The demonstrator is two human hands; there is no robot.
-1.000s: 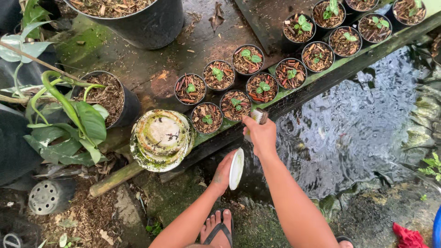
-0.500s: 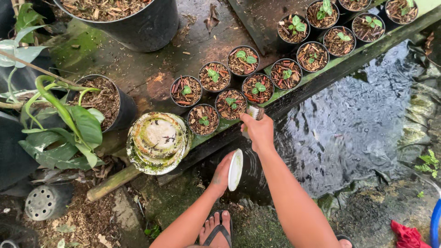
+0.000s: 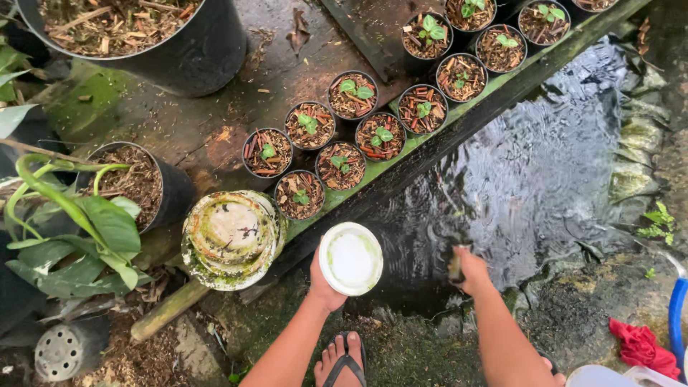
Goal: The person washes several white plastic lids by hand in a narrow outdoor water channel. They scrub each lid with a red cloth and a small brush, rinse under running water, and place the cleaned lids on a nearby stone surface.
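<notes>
- The left hand, low in the middle of the picture, is gripping a round white dish by its edge. The fingers are closed on the rim.
- The dish is tipped up so we see its inside. It is white with a thin green ring of muck near the rim, and nothing is in it.
- The right hand is just to the right. It is closed around a small dark thing, and I cannot tell what that is. The hand is down at the edge of the water.
- The water is dark and has ripples. It fills the right middle of the picture.
- Just left of the dish lies a stack of round dishes. They are white but dirty, with green and brown marks.
- Above the hands, a long dark plank runs up to the upper right.
- Behind the plank sit many small black pots. Each has brown bark chips and one tiny green plant.
- At the left is a bigger black pot with chips and a plant with large green leaves.
- At the top left is a very big black pot, also full of chips.
- A foot in a sandal is at the bottom.
- A red cloth lies at the lower right, next to a blue hose.
</notes>
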